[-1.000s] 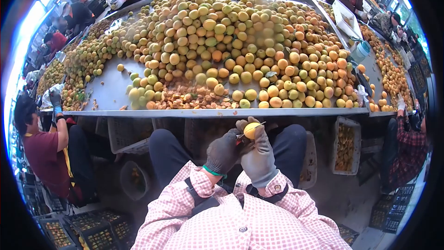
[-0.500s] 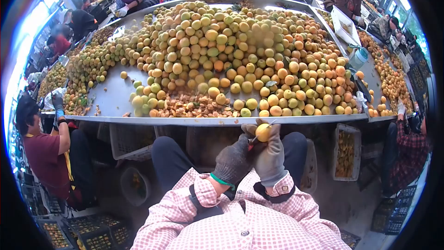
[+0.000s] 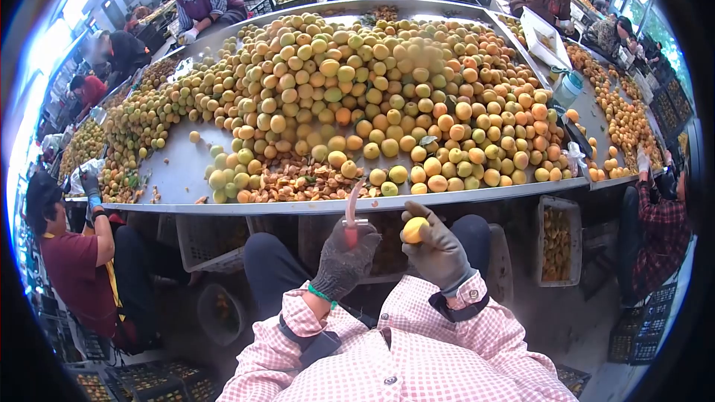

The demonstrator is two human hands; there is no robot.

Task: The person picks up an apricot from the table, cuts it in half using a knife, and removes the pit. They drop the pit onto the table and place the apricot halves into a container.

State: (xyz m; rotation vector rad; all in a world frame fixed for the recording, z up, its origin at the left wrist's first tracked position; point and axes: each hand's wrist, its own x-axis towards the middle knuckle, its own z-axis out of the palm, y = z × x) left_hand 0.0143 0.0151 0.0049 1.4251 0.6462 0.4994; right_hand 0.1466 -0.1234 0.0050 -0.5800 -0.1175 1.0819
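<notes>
My left hand (image 3: pixel 342 260), in a dark grey knit glove, is closed around the red handle of a small knife (image 3: pixel 353 205). Its curved blade points up in front of the table's edge. To the right, my right hand (image 3: pixel 441 254), in a grey-brown glove, grips a yellow apricot (image 3: pixel 415 230) between thumb and fingers. A gap separates the blade from this fruit. Beyond both hands, a large heap of apricots (image 3: pixel 313 82) covers much of the metal table (image 3: pixel 190 171). Near the front edge lies a pile of brownish apricot pieces (image 3: pixel 305 181).
Under the table are a white crate (image 3: pixel 212 242), a round bucket (image 3: pixel 221 313) and a bin of fruit pieces (image 3: pixel 560 242). A blue-capped bottle (image 3: pixel 567 88) stands near a white tray (image 3: pixel 544 39). Co-workers sit at left (image 3: pixel 74 253), at right (image 3: pixel 655 231) and across the table.
My hands have moved apart. The knife has come away from the apricot, and its blade now points upward at the left. The apricot stays in my right hand, slightly lower.
</notes>
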